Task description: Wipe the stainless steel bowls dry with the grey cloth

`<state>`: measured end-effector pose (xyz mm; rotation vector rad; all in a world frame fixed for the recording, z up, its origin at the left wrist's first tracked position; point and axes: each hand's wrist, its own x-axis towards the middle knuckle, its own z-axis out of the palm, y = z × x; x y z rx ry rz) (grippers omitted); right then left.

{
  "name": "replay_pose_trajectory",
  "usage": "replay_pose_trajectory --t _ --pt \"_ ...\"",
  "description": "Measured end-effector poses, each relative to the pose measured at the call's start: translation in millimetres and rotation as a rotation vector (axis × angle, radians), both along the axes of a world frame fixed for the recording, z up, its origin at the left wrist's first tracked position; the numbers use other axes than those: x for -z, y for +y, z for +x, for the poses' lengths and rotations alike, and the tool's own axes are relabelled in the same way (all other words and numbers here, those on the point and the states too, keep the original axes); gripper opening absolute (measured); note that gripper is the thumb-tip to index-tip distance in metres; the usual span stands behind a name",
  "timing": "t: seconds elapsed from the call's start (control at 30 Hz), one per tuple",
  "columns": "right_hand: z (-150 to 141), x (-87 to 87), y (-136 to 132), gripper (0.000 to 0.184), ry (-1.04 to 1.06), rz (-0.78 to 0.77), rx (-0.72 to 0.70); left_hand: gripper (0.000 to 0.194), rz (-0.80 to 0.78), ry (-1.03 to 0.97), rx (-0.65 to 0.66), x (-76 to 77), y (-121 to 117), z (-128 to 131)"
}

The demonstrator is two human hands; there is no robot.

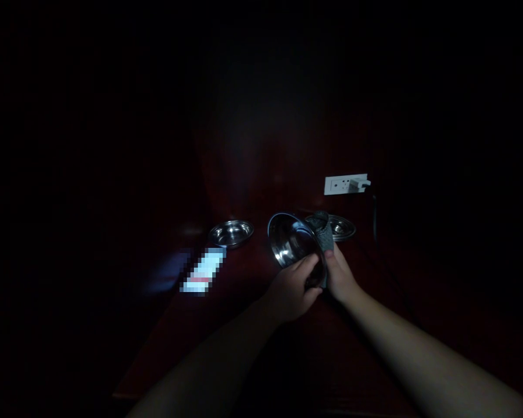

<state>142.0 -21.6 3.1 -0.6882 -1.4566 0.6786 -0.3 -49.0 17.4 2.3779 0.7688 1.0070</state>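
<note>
A shiny metal bowl (283, 235) is held tilted above the table, its hollow side facing left and up. My left hand (294, 287) grips its lower rim, with fingers inside and outside the edge. My right hand (342, 276) is closed on a grey-green textured cloth (325, 232) against the bowl's right outer side. Part of the cloth stands up above my fingers, and the rest is hidden behind the bowl.
On the dark red table (157, 354) rests a shallow metal bowl (232, 233) at the left. Near it glows a blurred-out phone screen (204, 271). Metal dishes (344, 227) lie behind my right hand. A wall socket (340, 184) holds a plug with a cable (375, 217).
</note>
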Motion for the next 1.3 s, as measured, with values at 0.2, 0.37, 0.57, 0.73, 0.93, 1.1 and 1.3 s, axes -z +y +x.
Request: replay_pose_trajectory --t 0.2,0.37,0.57,0.73,0.93,1.1,1.3 --pt "0.6 0.5 2.3 0.058 -0.034 0.047 0.041 0.067 0.035 -0.04 -0.026 -1.4 2.7 0.3" --pt "1.2 -1.7 1.1 0.058 -0.031 0.045 0.037 0.07 0.068 0.054 -0.002 -2.3 4.4 -1.6" --pt "2.9 0.5 2.2 0.054 -0.064 0.035 0.08 0.061 -0.009 0.06 -0.047 -1.8 1.7 -0.6" --pt "3.8 0.8 3.5 0.054 -0.073 0.037 0.067 0.052 0.073 0.05 -0.027 -6.8 0.3 -0.6" --pt "2.5 -1.8 0.1 0.054 -0.052 0.031 0.072 0.054 0.114 0.054 -0.021 -3.6 4.9 -1.5" --pt "1.4 -1.2 0.6 0.053 -0.053 0.001 0.082 0.041 0.061 0.087 -0.01 -8.0 2.1 -2.2" --pt "1.8 -3.0 -1.8 0.054 -0.066 0.024 0.048 0.051 0.032 0.038 -0.014 -14.9 -3.0 -2.8"
